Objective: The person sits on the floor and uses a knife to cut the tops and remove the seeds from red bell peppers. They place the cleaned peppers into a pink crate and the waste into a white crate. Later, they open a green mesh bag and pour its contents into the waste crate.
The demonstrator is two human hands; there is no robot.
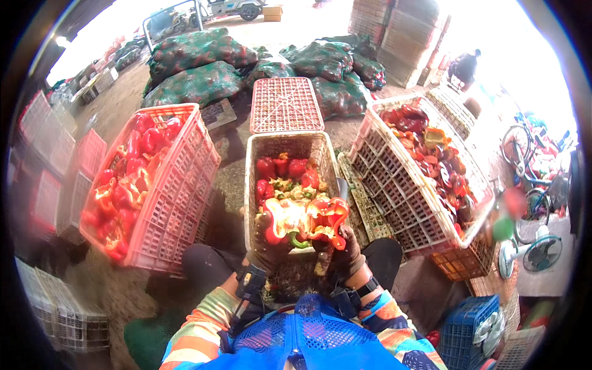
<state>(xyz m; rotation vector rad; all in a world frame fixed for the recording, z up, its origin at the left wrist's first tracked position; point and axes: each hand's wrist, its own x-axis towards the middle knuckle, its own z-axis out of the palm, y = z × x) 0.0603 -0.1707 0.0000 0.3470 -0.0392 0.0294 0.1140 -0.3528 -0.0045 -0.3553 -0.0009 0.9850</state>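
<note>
A red bell pepper [300, 219], split open with its pale inside facing up, is spread between my two gloved hands. My left hand [264, 247] grips its left side. On its right side, my right hand [348, 254] holds the other half, and a light-coloured handle [323, 262] sticks out below that hand. A metal blade [342, 188] shows beyond the pepper; its link to the handle is hidden. A bit of green stem [299, 241] hangs at the pepper's near edge. Under the hands stands a dirty white crate [290, 138] with whole red peppers [296, 169] and cut-out cores [291, 189].
On the left, a pink crate [178, 185] holds opened red peppers. A whitish crate [402, 185] on the right holds darker pepper pieces. Ahead lie an upturned crate [286, 104] and green mesh sacks [199, 83]. A fan [541, 252] and a blue crate [469, 330] are at right.
</note>
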